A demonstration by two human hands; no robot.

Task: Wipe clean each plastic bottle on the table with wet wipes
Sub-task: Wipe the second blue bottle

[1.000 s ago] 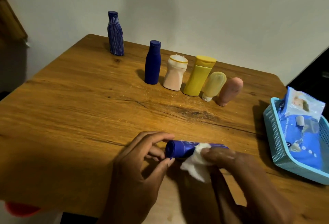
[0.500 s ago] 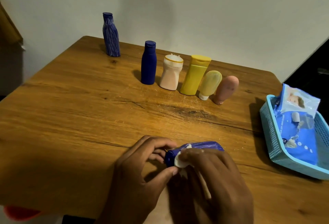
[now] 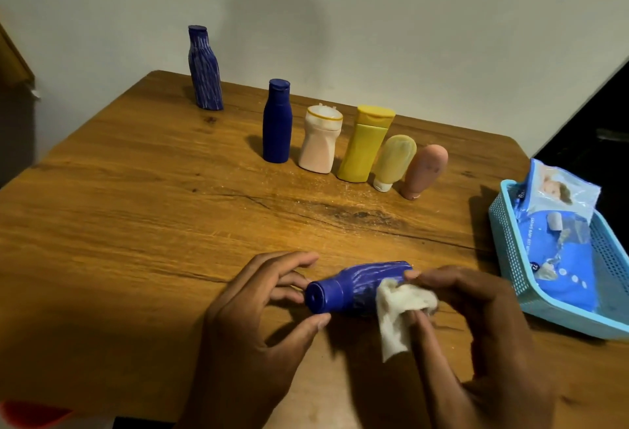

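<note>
Left hand [image 3: 258,309] pinches the cap of the bottle [image 3: 354,287]; right hand [image 3: 476,309] clamps the wipe [image 3: 401,306] against it, hiding the bottle's base.

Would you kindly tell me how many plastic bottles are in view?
7: striped blue bottle far left, then dark blue, white, yellow, pale yellow, pink in a row; one lying in both hands.
</note>
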